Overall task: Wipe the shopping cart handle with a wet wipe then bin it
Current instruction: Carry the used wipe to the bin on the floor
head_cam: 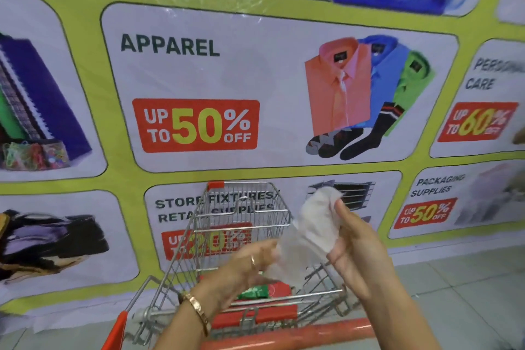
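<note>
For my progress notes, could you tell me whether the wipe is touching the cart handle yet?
No, both hands hold the wet wipe spread in the air above the orange cart handle, clearly apart from it.

White wet wipe (pixel 312 233) above orange handle (pixel 326 331)

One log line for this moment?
stage: unfolding | wipe: held by left hand and right hand | handle: untouched | bin: unseen

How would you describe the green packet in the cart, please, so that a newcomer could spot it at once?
Start at the wire shopping cart parked against the sale banner. Look down into the basket's near end, just below the left hand. The green packet lies there beside a red item, the only green thing inside the cart.
</note>
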Action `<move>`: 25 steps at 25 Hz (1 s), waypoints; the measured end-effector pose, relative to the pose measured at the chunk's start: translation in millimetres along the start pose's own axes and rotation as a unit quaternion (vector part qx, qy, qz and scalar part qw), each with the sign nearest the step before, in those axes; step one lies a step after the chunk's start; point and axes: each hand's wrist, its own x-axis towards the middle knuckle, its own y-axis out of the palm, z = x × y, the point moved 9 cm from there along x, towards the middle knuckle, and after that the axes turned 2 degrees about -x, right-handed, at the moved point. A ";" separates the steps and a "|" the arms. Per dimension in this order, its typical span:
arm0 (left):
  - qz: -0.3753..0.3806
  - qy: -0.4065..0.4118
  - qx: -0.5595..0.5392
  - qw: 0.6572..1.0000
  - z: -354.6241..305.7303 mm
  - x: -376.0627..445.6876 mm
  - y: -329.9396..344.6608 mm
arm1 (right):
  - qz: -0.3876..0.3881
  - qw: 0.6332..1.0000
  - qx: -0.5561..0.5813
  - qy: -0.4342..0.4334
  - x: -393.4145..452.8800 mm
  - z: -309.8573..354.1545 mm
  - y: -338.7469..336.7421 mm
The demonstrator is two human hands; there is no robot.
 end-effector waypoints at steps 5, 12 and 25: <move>-0.004 0.069 -0.004 0.998 -40.7 29.6 29.3 | -0.041 0.989 0.133 -0.050 3.2 46.4 -7.9; -0.017 0.122 -0.023 0.992 -82.5 57.1 57.8 | -0.187 0.941 0.259 -0.109 -43.1 85.4 -99.9; 0.002 0.117 0.023 0.993 -51.9 103.8 240.0 | -0.295 0.940 0.133 -0.105 -190.4 153.8 -248.2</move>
